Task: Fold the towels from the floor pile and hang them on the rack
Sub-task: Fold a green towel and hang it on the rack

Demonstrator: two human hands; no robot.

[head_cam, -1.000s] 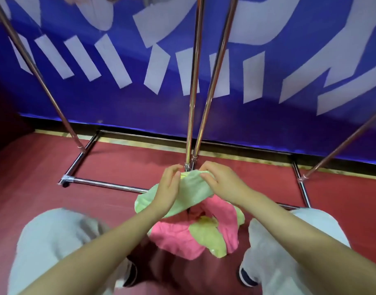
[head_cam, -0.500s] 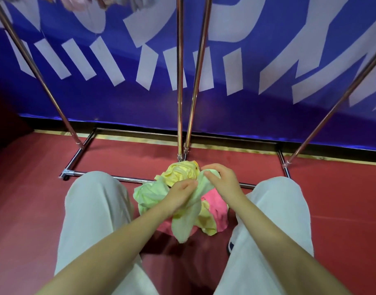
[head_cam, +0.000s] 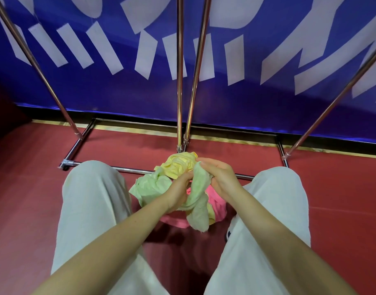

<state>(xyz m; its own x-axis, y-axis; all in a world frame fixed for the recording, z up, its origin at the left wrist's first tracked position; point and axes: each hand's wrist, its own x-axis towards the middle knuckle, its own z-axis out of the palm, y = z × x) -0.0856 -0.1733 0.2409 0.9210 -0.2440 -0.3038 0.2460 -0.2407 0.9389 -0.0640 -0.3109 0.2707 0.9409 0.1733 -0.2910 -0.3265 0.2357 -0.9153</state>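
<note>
Our left hand [head_cam: 178, 192] and right hand [head_cam: 220, 179] both grip pale green towel [head_cam: 198, 201] above floor pile [head_cam: 216, 207]; rack [head_cam: 179, 81] at 12 o'clock.

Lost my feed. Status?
Both hands grip green towel. Still crumpled, over pile. Rack ahead, nothing blocking.

Two bare forearms reach up from the lower frame to centre, where the left hand [head_cam: 178, 191] and right hand [head_cam: 220, 177] meet, fingers curled, gripping cloth.
</note>
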